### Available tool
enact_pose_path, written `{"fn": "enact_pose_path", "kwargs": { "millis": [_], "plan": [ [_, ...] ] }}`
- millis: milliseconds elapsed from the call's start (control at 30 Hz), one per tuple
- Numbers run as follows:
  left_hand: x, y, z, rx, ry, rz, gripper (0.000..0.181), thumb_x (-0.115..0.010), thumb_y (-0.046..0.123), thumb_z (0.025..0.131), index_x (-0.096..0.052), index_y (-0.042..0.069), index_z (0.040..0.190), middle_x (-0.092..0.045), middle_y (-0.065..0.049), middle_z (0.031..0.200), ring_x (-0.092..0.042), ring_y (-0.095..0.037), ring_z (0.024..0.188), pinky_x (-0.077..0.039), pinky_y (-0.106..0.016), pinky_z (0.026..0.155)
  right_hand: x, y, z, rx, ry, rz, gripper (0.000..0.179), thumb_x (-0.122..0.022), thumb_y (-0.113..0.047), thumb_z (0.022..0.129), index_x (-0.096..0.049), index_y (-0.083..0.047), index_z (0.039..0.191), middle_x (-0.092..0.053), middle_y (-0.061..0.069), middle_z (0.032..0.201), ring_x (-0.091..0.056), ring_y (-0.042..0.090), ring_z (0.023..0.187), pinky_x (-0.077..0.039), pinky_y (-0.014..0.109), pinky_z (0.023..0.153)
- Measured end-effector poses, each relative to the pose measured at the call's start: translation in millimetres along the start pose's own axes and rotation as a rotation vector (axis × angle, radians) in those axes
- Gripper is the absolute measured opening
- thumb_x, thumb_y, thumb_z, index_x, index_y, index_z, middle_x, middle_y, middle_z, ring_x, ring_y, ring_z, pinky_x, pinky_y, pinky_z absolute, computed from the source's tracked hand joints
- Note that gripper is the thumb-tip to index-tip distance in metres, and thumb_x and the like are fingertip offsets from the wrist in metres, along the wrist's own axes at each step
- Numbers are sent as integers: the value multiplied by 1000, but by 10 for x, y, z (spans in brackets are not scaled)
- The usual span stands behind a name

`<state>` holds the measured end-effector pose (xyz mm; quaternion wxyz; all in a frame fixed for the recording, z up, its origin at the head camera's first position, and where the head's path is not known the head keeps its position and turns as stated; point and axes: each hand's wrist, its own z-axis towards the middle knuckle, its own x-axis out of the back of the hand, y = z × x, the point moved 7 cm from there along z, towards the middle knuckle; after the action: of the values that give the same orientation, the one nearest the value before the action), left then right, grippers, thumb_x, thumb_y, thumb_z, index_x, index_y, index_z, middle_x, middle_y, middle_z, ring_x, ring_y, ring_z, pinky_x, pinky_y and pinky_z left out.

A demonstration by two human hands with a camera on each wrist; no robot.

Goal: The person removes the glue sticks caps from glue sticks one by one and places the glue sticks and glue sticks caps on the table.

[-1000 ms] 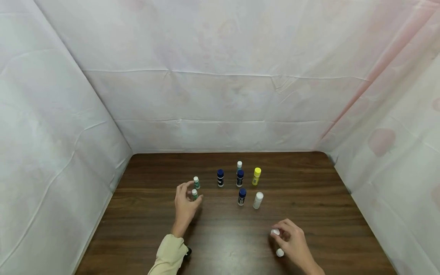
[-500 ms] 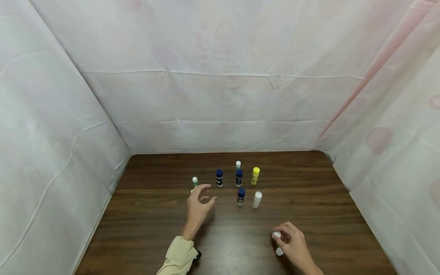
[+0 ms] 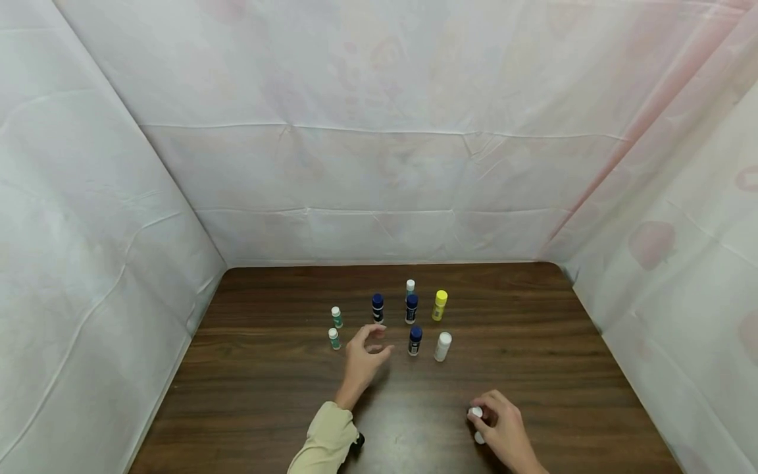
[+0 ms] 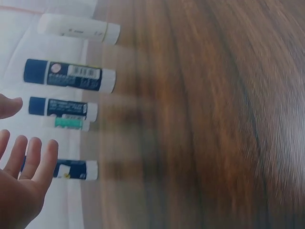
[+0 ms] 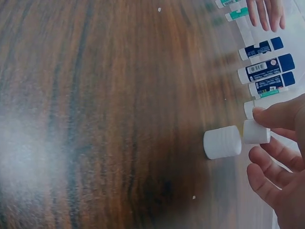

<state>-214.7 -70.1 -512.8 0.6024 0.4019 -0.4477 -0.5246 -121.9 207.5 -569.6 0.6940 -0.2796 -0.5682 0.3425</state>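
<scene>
The work looks partway along. On the counter (image 3: 272, 401), 8 glue sticks stand upright, each apparently with its cap on. 2 small green-labelled glue sticks (image 3: 334, 340) stand near each other at the left. 3 navy-capped glue sticks (image 3: 415, 342) stand mid-counter, with 1 white-capped glue stick (image 3: 410, 286) partly hidden behind them. The yellow glue stick (image 3: 439, 306) and the white glue stick (image 3: 442, 347) are to their right. That much seems settled, and none of the 8 is in a grip.

What remains appears to lie at the near right. There the right hand (image 3: 502, 426) pinches a small white cap (image 5: 256, 132) between thumb and fingers, just beside a short white cylinder (image 5: 222, 142) on the counter. The 2 pieces look separate, though I cannot tell whether they touch. The left hand (image 3: 360, 361) is spread, thumb and fingers well parted, holding nothing, between the green-labelled pair and the front navy-capped stick. Its own share of the handling seems unfinished.
</scene>
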Motion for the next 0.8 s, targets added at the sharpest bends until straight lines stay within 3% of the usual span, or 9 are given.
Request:
{"fn": "enact_pose_path", "kwargs": {
  "millis": [167, 367, 533, 800],
  "plan": [
    [-137, -75, 1, 47, -45, -30, 35, -73, -9, 75, -62, -3, 107, -62, -21, 102, -56, -46, 98, -48, -58, 79, -24, 46, -17, -18, -4, -10, 29, -81, 9, 63, -68, -12, 78, -55, -7, 78, -51, 8, 63, -44, 21, 50],
    [-273, -196, 27, 62, -55, -22, 35, -74, -8, 73, -62, -2, 106, -62, -22, 105, -57, -45, 98, -52, -51, 79, -52, 92, -34, -31, -9, -19, 31, -82, 8, 63, -67, -15, 78, -54, -9, 77, -51, 7, 63, -44, 21, 50],
    [-367, -274, 36, 73, -66, -57, 35, -73, -10, 73, -62, -3, 106, -60, -26, 106, -55, -50, 100, -48, -59, 80, -68, 106, -46, -49, -24, -26, 30, -82, 7, 64, -67, -16, 77, -54, -8, 77, -52, 7, 64, -46, 23, 53],
    [-477, -331, 27, 108, -86, -83, 38, -73, -9, 73, -59, -13, 108, -58, -33, 107, -54, -51, 100, -47, -59, 81, -98, 163, -55, -97, -64, -52, 27, -80, 6, 67, -67, -15, 78, -54, -6, 77, -51, 5, 64, -48, 24, 56]
  ]
}}
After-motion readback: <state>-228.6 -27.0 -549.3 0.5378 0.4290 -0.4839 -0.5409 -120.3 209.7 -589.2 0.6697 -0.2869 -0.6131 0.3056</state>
